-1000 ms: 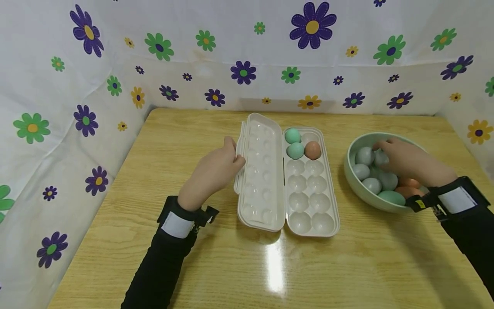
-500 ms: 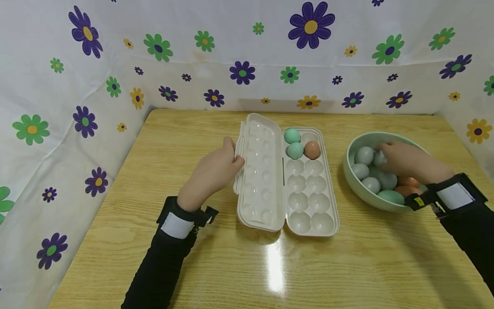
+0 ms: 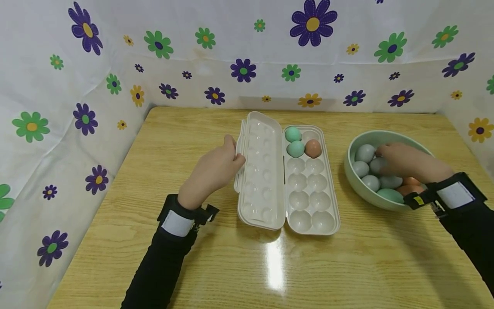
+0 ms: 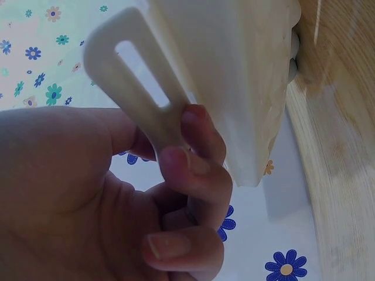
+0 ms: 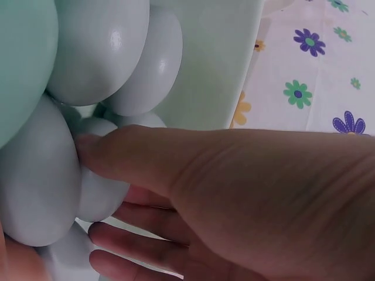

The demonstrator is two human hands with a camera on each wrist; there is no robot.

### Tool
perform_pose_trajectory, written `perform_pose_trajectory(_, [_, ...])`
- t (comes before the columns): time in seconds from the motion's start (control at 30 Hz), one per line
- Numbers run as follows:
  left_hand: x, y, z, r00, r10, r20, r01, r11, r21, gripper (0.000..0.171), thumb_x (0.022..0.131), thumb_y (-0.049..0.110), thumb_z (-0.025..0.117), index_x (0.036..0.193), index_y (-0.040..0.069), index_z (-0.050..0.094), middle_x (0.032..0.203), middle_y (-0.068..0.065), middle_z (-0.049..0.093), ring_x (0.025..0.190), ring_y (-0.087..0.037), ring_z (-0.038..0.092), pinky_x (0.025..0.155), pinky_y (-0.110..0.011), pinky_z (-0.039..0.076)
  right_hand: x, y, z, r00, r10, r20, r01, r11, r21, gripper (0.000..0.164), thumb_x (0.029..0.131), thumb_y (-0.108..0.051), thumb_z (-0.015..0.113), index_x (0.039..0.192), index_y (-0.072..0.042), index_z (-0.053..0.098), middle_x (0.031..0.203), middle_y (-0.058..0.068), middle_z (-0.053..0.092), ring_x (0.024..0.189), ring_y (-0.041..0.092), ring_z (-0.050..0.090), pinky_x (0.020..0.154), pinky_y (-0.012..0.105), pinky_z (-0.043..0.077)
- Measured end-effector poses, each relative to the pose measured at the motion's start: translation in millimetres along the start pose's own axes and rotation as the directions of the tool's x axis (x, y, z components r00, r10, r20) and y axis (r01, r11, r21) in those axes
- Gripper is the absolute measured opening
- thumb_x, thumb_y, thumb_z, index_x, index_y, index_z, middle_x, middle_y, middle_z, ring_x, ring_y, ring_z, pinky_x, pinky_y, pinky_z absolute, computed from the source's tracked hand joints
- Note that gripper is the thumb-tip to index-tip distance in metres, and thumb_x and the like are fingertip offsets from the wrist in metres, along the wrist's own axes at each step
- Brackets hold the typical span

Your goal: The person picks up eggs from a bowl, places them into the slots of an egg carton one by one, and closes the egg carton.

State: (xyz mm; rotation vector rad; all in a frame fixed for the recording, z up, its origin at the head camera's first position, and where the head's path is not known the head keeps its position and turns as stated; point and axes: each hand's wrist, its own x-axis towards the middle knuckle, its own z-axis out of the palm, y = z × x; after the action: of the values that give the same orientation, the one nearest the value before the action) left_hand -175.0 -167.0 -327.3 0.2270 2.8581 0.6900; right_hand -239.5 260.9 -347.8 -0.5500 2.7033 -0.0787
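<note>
A white plastic egg carton (image 3: 266, 171) lies unfolded on the table, its lid raised at a tilt on the left. My left hand (image 3: 212, 168) pinches the lid's outer edge; the left wrist view shows thumb and fingers round its slotted tab (image 4: 111, 64). Two green eggs (image 3: 296, 149) and a brown egg (image 3: 313, 148) sit in the carton's far cups. On the right, my right hand (image 3: 413, 161) reaches inside a pale green bowl (image 3: 356, 180) of eggs. Its thumb and fingers lie round a grey egg (image 5: 102, 193) among the others.
More grey eggs (image 3: 360, 168), a green egg (image 3: 390, 195) and brown eggs fill the bowl around the right hand. A wooden table (image 3: 216, 266) carries everything. White flowered cloth (image 3: 216, 64) rises behind the table and at both sides.
In the bowl, the grey egg at my right fingertips has shifted slightly toward the near side, and the right hand has moved a little. The left hand stays on the lid.
</note>
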Motion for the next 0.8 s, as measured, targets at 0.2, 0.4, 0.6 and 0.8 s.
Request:
perform_pose_trajectory(0.2, [0.4, -0.2, 0.3, 1.000, -0.005, 0.005, 0.006, 1.000, -0.012, 0.035, 0.106, 0.028, 0.042, 0.125, -0.002, 0.041, 0.071, -0.003, 0.046, 0.054, -0.017, 0.046, 0.047, -0.026, 0.032, 0.1, -0.5, 0.7, 1.000, -0.004, 0.024, 0.004, 1.000, 0.021, 0.028, 0.092, -0.007, 0.065, 0.116, 0.005, 0.055, 0.096, 0.015, 0.064, 0.080, 0.023, 0.054, 0.076, 0.042, 0.051])
perform_pose_trajectory(0.4, [0.7, 0.2, 0.2, 1.000, -0.003, 0.001, 0.003, 1.000, -0.003, 0.035, 0.106, 0.028, 0.042, 0.124, -0.002, 0.041, 0.070, -0.003, 0.046, 0.054, -0.016, 0.046, 0.047, -0.026, 0.032, 1.7, -1.0, -0.3, 1.000, -0.006, 0.003, 0.006, 1.000, -0.005, 0.026, 0.089, -0.008, 0.067, 0.111, 0.005, 0.062, 0.091, 0.013, 0.062, 0.080, 0.025, 0.052, 0.074, 0.042, 0.048])
perform_pose_trajectory(0.6, [0.9, -0.3, 0.3, 1.000, 0.000, -0.002, 0.000, 1.000, -0.001, 0.034, 0.105, 0.027, 0.042, 0.123, -0.002, 0.041, 0.071, -0.003, 0.046, 0.055, -0.017, 0.046, 0.047, -0.026, 0.032, 4.5, -2.5, -1.4, 1.000, 0.006, -0.019, -0.007, 0.999, -0.039, 0.027, 0.087, -0.015, 0.070, 0.106, 0.003, 0.065, 0.091, 0.011, 0.060, 0.082, 0.027, 0.051, 0.075, 0.043, 0.045])
perform_pose_trajectory(0.8, [1.1, -1.1, 0.7, 1.000, 0.000, 0.001, 0.000, 1.000, 0.005, 0.034, 0.105, 0.027, 0.043, 0.122, -0.002, 0.041, 0.070, -0.003, 0.046, 0.054, -0.016, 0.046, 0.047, -0.026, 0.032, 4.3, -7.7, -2.7, 0.999, 0.045, -0.008, -0.046, 0.997, -0.055, 0.026, 0.088, -0.023, 0.068, 0.100, -0.001, 0.061, 0.082, 0.007, 0.058, 0.077, 0.024, 0.053, 0.079, 0.051, 0.037])
